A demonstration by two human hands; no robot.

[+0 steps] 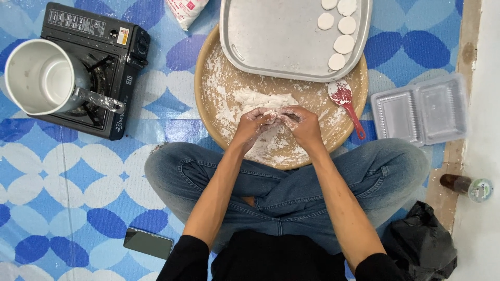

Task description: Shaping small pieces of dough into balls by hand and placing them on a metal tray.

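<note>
Floor mat [62, 208] blue-white, oval pattern; wooden strip [461, 156] along right; white floor [487, 104] beyond; even light.

Around the round wooden tray [219, 112], the left side is floury and bare, leaving a hand room to pass. Its far half is blocked by the metal baking tray [271, 47], and a red spoon [346, 104] lies across its right rim, with a clear plastic box [422, 109] just beyond.

Metal tray [271, 36] and white bag [185, 10] cut off by the top edge; dough piece pinched between left hand [255, 125] and right hand [302, 125] mostly hidden by fingers; black bag [422, 244] partly cropped below.
</note>
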